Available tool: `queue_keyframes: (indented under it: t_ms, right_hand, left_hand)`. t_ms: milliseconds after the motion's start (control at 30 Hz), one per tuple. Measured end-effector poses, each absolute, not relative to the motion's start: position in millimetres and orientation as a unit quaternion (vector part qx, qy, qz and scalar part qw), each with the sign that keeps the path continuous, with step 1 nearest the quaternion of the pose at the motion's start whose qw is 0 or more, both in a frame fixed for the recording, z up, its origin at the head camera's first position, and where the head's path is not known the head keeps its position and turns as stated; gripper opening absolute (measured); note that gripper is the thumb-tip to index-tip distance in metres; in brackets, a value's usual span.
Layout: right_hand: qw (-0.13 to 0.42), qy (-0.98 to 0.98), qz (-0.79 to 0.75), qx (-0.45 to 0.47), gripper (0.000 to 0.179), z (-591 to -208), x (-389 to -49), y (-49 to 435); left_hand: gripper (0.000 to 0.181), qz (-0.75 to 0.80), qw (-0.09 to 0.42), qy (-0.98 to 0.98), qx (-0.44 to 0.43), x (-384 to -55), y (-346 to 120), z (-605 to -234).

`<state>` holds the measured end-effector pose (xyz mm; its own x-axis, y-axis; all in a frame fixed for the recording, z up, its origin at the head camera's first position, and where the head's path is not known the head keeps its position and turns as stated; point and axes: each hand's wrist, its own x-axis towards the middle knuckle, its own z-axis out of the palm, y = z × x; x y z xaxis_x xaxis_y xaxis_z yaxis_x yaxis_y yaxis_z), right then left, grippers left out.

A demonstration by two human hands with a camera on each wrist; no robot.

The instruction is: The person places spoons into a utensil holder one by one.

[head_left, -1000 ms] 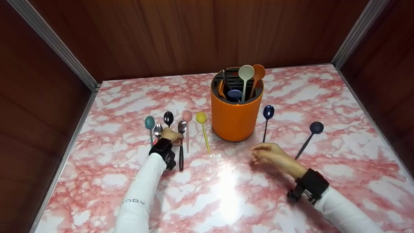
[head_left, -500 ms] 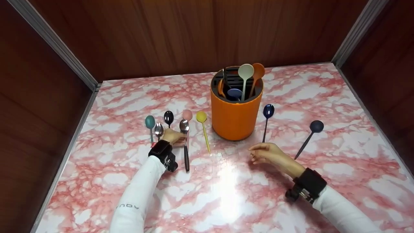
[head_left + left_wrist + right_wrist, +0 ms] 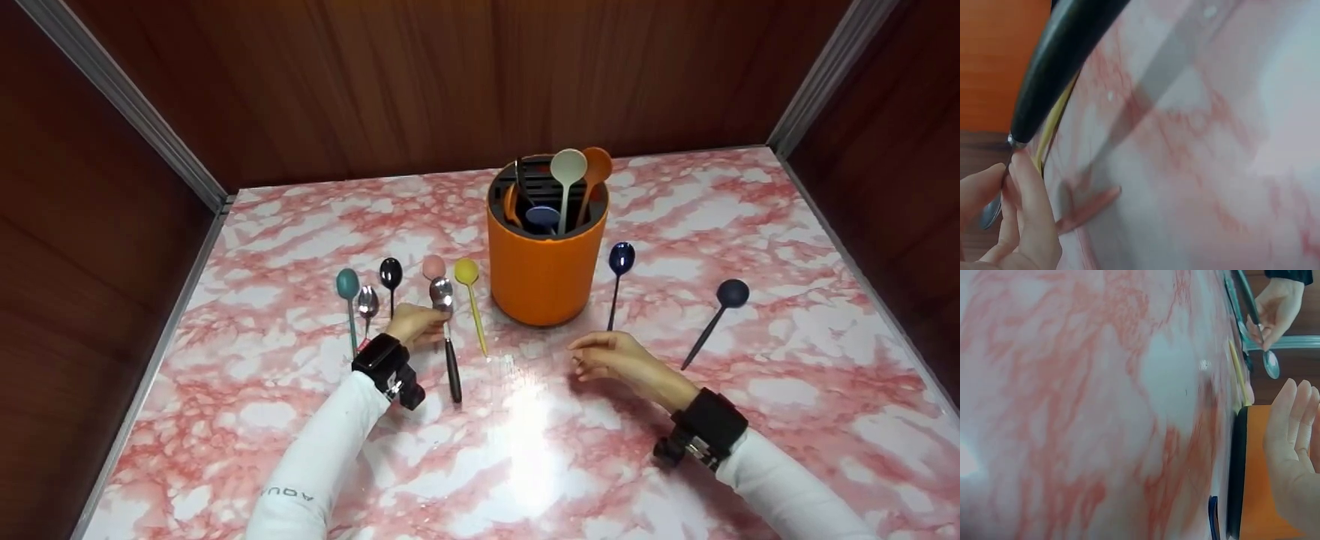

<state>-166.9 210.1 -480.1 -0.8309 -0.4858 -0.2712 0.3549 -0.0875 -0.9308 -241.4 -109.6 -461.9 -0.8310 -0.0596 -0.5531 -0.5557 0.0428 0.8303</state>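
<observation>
My left hand (image 3: 415, 322) pinches a metal spoon with a black handle (image 3: 453, 367) between thumb and fingers, near the neck. In the left wrist view the black handle (image 3: 1061, 64) hangs above the table and throws a shadow on it. Beneath it lies a pink spoon (image 3: 433, 267), partly hidden, with a yellow spoon (image 3: 467, 272) to its right. My right hand (image 3: 630, 367) hovers with loosely bent fingers and nothing in them, in front of an orange utensil holder (image 3: 544, 277) and close to a dark blue spoon (image 3: 622, 259).
Left of my left hand lie a teal spoon (image 3: 347, 284), a metal fork (image 3: 367, 301) and a black spoon (image 3: 391, 273). A dark round-headed spoon (image 3: 733, 293) lies at the right. Cream (image 3: 568, 166) and orange spoons (image 3: 598, 165) stand in the holder. Wood-grained walls (image 3: 450, 82) enclose the table.
My left hand has moved right with the black-handled spoon, which has passed over the pink spoon. The right hand has shifted slightly left.
</observation>
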Motion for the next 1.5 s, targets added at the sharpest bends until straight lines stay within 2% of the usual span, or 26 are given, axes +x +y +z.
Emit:
queue_keyframes:
  t_ms: [67,200,500,900,1500]
  right_hand:
    - [0.285,0.615,-0.733,-0.050,0.025,-479.9,-167.3,208.1]
    - [0.284,0.622,-0.728,-0.047,0.032,-480.6,-168.2,203.5]
    - [0.289,0.630,-0.720,-0.037,0.039,-484.1,-171.0,189.1]
    - [0.315,0.634,-0.705,-0.049,0.042,-488.6,-171.0,173.1]
    - [0.334,0.630,-0.698,-0.068,0.046,-492.1,-163.2,157.6]
  left_hand:
    - [0.019,0.677,0.183,0.685,-0.197,-253.5,-114.6,-488.3]
    - [0.024,0.693,0.174,0.674,-0.188,-258.4,-114.0,-502.1]
    - [0.007,0.716,0.178,0.646,-0.196,-231.7,-96.1,-463.6]
    - [0.022,0.733,0.170,0.634,-0.178,-223.6,-78.4,-462.4]
    - [0.023,0.756,0.171,0.608,-0.172,-210.0,-53.6,-456.3]
